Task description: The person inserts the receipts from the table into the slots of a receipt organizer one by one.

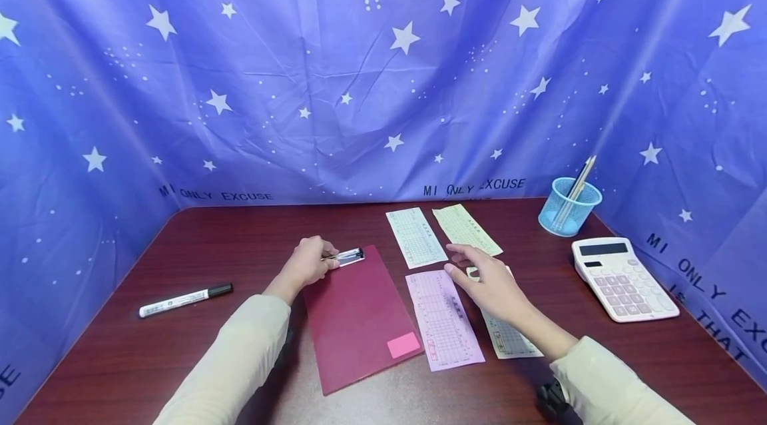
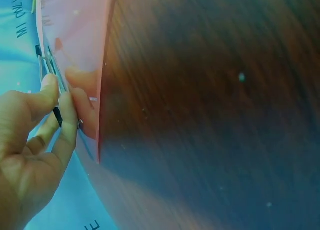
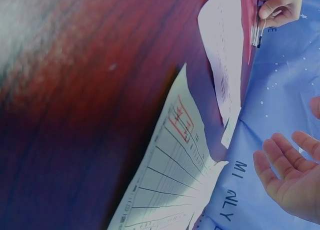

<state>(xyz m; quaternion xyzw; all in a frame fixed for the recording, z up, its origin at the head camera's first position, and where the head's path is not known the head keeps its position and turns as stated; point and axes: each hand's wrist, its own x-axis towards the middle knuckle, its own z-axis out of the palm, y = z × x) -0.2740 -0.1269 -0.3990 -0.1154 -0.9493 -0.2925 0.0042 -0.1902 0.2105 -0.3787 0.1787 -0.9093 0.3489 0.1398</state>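
A dark red clipboard (image 1: 359,318) with a pink label (image 1: 403,345) lies at a slant on the table. My left hand (image 1: 310,262) pinches its metal clip (image 1: 351,256) at the far end; thumb and fingers on the clip also show in the left wrist view (image 2: 37,140). Over the paper slips hovers my right hand (image 1: 494,285), fingers loosely extended, holding nothing. Nearest to it are a purple slip (image 1: 443,325) and a pale green slip (image 1: 512,340), the latter partly hidden beneath the hand. Farther back lie a whitish slip (image 1: 415,237) and a yellow-green slip (image 1: 466,228).
A capped black-and-white marker (image 1: 186,300) lies at the left. On the right are a white calculator (image 1: 626,278) and a blue mesh cup (image 1: 566,215) holding pens. A blue star-patterned curtain (image 1: 335,145) rises behind the dark wooden table (image 1: 252,238).
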